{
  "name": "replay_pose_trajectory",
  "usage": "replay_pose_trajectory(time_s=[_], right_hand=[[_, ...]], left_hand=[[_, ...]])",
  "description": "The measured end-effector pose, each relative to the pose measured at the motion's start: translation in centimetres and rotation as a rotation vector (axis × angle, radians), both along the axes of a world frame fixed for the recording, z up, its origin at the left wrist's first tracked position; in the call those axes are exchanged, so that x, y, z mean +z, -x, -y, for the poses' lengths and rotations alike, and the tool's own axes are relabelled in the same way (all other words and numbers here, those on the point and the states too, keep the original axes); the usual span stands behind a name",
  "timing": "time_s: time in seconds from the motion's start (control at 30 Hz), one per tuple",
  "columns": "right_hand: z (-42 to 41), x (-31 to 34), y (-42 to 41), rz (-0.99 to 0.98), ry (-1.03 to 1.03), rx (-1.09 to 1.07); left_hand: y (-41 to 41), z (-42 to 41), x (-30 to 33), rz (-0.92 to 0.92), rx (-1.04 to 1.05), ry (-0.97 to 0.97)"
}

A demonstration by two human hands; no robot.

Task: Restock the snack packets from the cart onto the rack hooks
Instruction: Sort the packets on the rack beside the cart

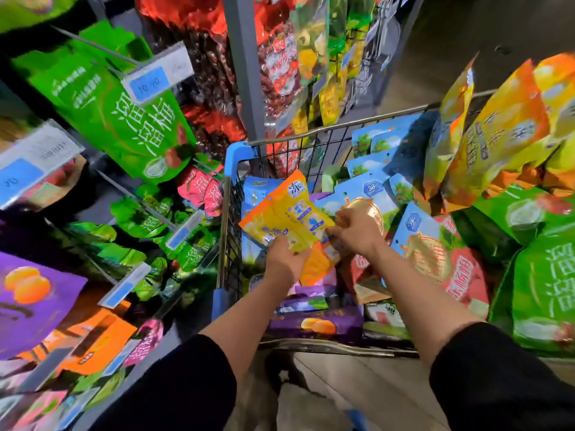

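Over the wire cart I hold a small stack of yellow-and-orange snack packets. My left hand grips the stack from below at its near edge. My right hand pinches the right edge of the top packet. The cart below is full of blue-and-pink packets, purple packets and more yellow ones leaning at its right side. The rack hooks on the left carry green packets.
Price tags stick out from the hooks on the left rack. A grey upright post stands behind the cart, with red and yellow bags hanging around it. Green packets pile at the cart's right. Bare floor lies below my arms.
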State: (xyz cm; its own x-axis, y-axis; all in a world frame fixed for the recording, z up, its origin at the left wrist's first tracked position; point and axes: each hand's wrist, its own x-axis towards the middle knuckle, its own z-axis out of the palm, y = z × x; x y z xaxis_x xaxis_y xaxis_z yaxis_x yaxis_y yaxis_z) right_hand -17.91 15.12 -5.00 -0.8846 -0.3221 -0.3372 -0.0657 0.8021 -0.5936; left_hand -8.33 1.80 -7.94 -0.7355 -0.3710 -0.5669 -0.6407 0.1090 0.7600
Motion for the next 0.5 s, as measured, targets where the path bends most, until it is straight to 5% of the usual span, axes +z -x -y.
replay_pose_trajectory(time_s=[0.37,0.5], right_hand=[[-2.5,0.0,-3.6,0.494,0.333,0.131],[-5.5,2.2,-3.2,0.343,0.366,-0.071]], left_hand=[[2.9,-4.6,-0.3,0.027,0.399,0.123],[3.5,-4.5,-0.8,0.117,0.363,0.251]])
